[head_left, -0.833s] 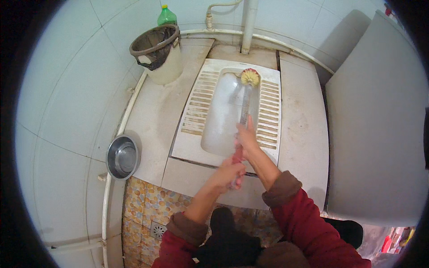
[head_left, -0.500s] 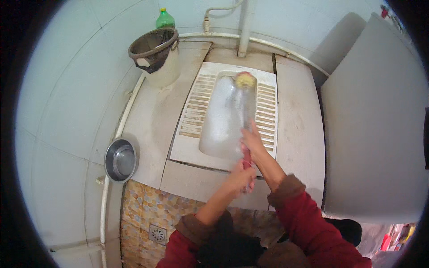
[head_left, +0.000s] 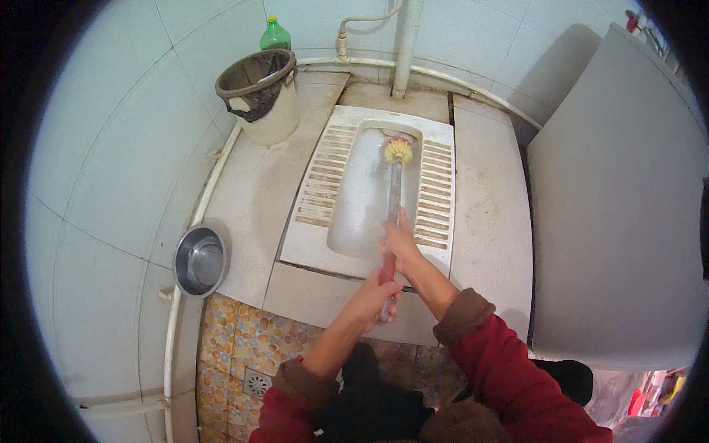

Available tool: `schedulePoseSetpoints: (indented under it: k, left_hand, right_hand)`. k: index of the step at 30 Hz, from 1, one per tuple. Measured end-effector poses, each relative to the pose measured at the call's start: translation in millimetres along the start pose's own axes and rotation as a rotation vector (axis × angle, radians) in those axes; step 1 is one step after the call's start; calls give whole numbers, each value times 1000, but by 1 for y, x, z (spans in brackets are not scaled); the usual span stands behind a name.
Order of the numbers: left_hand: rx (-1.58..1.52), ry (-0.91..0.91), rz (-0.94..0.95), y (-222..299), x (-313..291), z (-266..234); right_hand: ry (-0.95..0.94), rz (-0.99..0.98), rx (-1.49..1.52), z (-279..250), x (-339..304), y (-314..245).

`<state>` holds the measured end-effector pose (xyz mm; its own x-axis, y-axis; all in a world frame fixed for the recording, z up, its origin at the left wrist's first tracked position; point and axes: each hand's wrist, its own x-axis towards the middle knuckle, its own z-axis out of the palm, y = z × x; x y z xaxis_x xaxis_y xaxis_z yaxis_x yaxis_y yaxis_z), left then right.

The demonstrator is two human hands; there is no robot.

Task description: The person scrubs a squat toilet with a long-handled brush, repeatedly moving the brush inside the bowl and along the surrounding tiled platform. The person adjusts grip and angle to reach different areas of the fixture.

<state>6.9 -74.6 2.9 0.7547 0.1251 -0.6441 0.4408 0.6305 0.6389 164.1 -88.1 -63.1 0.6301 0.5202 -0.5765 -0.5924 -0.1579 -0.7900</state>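
Both my hands are wrapped round the long handle of a toilet brush [head_left: 395, 184]. My left hand [head_left: 377, 297] grips the lower end of the handle, near the front edge of the squat toilet [head_left: 304, 251]. Further up, my right hand [head_left: 400, 242] closes round the middle of the handle, over the bowl's near end. The brush's round head has yellow bristles with some red. It sits within the bowl's outline towards the far end; whether it touches the surface I cannot tell. Ribbed footrests with brown stains flank the white bowl.
A bin [head_left: 267, 127] with a dark liner stands at the back left, a green bottle [head_left: 275, 35] behind it. Against the left wall pipe is a metal basin [head_left: 201, 261]. A tall grey panel [head_left: 613, 214] rises on the right. A floor drain [head_left: 257, 383] lies at the lower left.
The brush head has come nearer to me and slightly left within the bowl. Both hands have shifted left with the handle, keeping their grip.
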Motion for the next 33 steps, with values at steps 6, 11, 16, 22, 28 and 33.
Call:
schedulePoseSetpoints:
  k: [6,11,16,22,28,33]
  left_hand:
    - [-22,-122,35,1,-30,8]
    - [-514,-246,-11,4,-8,14]
    - [-771,-211,-51,36,64,29]
    - [-647,-164,-11,-1,44,14]
    - [-532,-66,-18,28,-15,-74]
    - [235,147,120,14,39,-79]
  right_hand:
    - [-114,56,-159,-19,-36,-9]
    - [-62,-202,-663,-33,-13,-23]
    - [-121,-182,-865,-46,76,-47]
    - [-229,-414,-835,-44,61,-12]
    - [-317,24,-545,-65,-60,16]
    - [-472,-121,-1053,-133,-131,-7]
